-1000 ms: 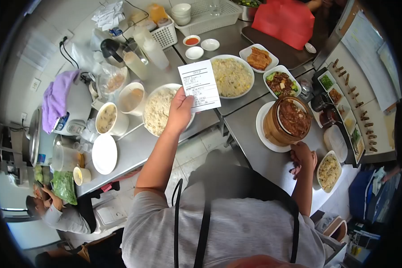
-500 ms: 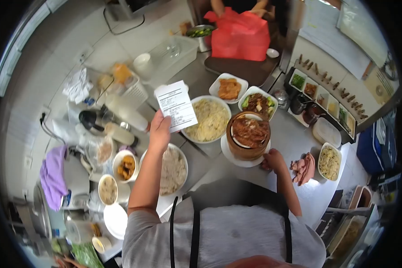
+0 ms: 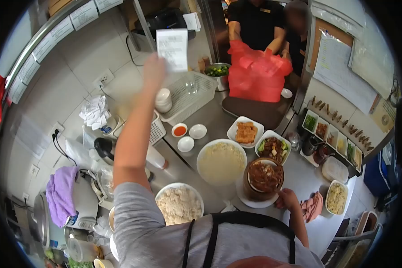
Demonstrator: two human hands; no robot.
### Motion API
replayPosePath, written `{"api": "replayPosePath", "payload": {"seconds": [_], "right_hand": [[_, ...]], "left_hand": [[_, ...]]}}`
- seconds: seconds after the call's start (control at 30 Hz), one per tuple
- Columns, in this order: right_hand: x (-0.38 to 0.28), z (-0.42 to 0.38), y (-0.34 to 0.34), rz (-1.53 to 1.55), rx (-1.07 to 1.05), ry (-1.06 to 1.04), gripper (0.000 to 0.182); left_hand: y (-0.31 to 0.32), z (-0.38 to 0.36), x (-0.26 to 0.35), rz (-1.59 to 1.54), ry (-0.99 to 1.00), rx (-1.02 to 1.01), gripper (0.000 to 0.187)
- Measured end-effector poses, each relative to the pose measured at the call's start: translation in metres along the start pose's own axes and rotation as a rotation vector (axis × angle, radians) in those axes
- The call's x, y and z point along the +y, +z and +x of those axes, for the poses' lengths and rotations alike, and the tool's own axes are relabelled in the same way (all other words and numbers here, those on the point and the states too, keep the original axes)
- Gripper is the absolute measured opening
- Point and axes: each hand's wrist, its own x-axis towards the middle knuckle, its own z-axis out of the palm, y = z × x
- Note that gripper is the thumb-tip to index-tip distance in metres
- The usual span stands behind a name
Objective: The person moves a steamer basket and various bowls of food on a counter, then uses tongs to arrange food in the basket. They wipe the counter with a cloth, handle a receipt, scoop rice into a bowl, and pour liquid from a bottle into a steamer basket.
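Observation:
My left hand (image 3: 155, 71), blurred by motion, is raised at arm's length with its fingers closed on a printed receipt (image 3: 173, 48). Low on the right, my right hand (image 3: 289, 199) grips the edge of a white plate (image 3: 254, 203). On that plate stands a round brown pot (image 3: 257, 192) of dark, sauced meat (image 3: 265, 175). Just beyond it are a square dish of meat and greens (image 3: 273, 148) and a dish of golden fried pieces (image 3: 246, 132). Large bowls of pale noodle-like food (image 3: 222, 161) and white rice (image 3: 179, 203) stand to the left.
Across the counter, a person (image 3: 254, 24) holds a red plastic bag (image 3: 260, 73), with another person beside them. A perforated tray (image 3: 187, 100) and small sauce dishes (image 3: 179, 130) sit at the back left. A condiment rack (image 3: 332, 138) lines the right; a pink cloth (image 3: 312, 207) lies nearby.
My left hand has moved up and away from me with the receipt. The view has shifted, showing more of the people opposite. My right hand stays at the plate.

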Motion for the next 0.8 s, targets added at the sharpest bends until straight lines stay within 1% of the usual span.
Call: {"api": "replayPosePath", "payload": {"seconds": [0.03, 0.1, 0.17, 0.23, 0.27, 0.37, 0.43, 0.5, 0.6, 0.67, 0.7, 0.8], "right_hand": [[0.001, 0.003, 0.001, -0.006, 0.012, -0.008, 0.018], [0.006, 0.008, 0.001, -0.016, 0.04, -0.01, 0.019], [0.004, 0.005, 0.003, -0.017, 0.067, -0.002, 0.018], [0.008, 0.008, 0.004, -0.004, 0.092, -0.007, 0.017], [0.011, 0.01, 0.005, 0.007, 0.125, -0.003, 0.018], [0.01, 0.014, 0.004, 0.041, 0.159, 0.078, 0.019], [0.006, 0.013, 0.004, 0.026, 0.157, 0.101, 0.018], [0.003, 0.013, 0.003, 0.007, 0.148, 0.131, 0.018], [0.006, 0.018, 0.002, 0.014, 0.143, 0.195, 0.017], [0.007, 0.016, 0.004, 0.014, 0.177, 0.162, 0.018], [0.007, 0.015, 0.005, 0.011, 0.189, 0.144, 0.018], [0.001, 0.016, 0.003, -0.042, 0.143, 0.186, 0.02]], "left_hand": [[-0.008, 0.027, 0.037, -0.196, -0.163, 0.056, 0.022], [-0.003, 0.091, 0.022, 0.027, 0.018, 0.141, 0.022], [0.005, 0.122, 0.059, -0.207, -0.117, 0.19, 0.022], [0.021, 0.171, 0.048, -0.238, -0.06, 0.236, 0.024], [0.029, 0.188, 0.052, -0.183, -0.076, 0.285, 0.023], [0.049, 0.228, 0.055, -0.237, -0.155, 0.282, 0.022], [0.07, 0.289, 0.011, -0.101, -0.117, 0.323, 0.02], [0.067, 0.295, 0.03, 0.359, -0.056, 0.127, 0.021], [0.071, 0.345, 0.012, 0.572, 0.053, 0.118, 0.026], [0.072, 0.382, 0.003, -0.073, -0.168, 0.287, 0.024], [0.074, 0.393, 0.001, -0.792, -0.422, 0.43, 0.019], [0.075, 0.366, 0.013, -0.728, -0.284, 0.297, 0.031]]}}
